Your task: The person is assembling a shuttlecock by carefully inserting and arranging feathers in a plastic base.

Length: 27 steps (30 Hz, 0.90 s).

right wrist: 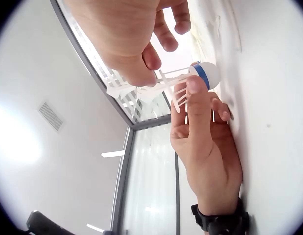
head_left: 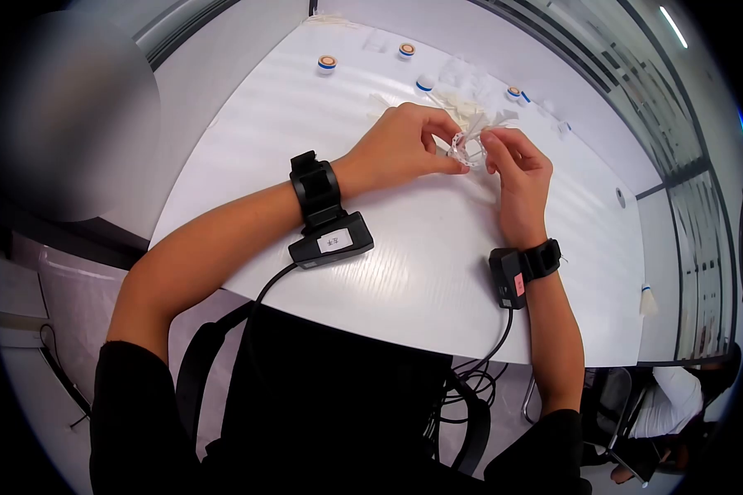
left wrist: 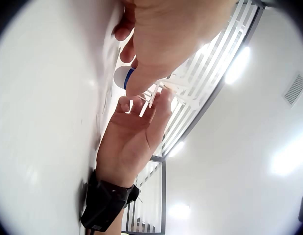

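A shuttlecock-like piece with a white rounded head (right wrist: pixel 210 75), a blue band and a white openwork skirt (head_left: pixel 466 152) is between the two hands. My left hand (head_left: pixel 400 145) grips it at the head and band, thumb on one side and fingers on the other. My right hand (head_left: pixel 522 169) pinches a pale feather-like piece (right wrist: pixel 121 90) at the skirt's open end with thumb and index finger; its other fingers are bent loosely. In the left wrist view the white head (left wrist: pixel 123 77) points toward the table.
On the white table (head_left: pixel 388 247), cork-coloured round pieces with blue bands (head_left: pixel 328 63) stand toward the back. Behind the hands lie a pile of pale feather-like pieces (head_left: pixel 464 111) and clear plastic parts. Another shuttlecock (head_left: pixel 649 300) lies at the right. A seated person (head_left: pixel 673 404) is at the lower right.
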{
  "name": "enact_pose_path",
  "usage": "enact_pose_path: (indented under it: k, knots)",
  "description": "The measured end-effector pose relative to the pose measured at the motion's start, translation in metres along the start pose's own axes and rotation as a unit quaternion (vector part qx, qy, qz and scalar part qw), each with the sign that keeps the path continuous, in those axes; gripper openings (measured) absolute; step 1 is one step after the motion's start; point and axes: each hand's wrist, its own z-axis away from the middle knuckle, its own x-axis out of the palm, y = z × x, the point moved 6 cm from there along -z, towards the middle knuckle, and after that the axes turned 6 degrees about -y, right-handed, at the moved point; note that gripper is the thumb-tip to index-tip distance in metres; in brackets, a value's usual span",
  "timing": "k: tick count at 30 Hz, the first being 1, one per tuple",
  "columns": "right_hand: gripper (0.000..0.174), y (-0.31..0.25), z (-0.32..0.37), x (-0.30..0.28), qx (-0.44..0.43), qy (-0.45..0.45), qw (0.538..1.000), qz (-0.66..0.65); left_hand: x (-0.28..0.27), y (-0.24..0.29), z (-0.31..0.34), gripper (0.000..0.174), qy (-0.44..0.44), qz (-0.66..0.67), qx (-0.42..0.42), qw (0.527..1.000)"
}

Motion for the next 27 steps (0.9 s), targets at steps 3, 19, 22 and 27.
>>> enact_pose_path:
  k: [3,19,22,27]
  knots:
    - [0.015,0.002,0.000,0.001,0.011,0.001,1.000,0.012,0.000,-0.001,0.000,0.039,0.000,-0.006,-0.004,1.000]
    - [0.016,0.008,0.001,0.001,0.032,-0.007,0.999,0.000,0.000,-0.001,0.001,0.039,0.002,-0.004,-0.012,1.000]
    - [0.015,0.005,-0.001,0.001,0.022,-0.001,1.000,0.000,-0.001,0.000,0.000,0.039,0.000,-0.007,-0.012,1.000]
    - [0.015,0.005,-0.001,-0.002,0.011,0.004,1.000,0.022,-0.001,-0.001,-0.001,0.037,0.000,-0.021,0.003,1.000]
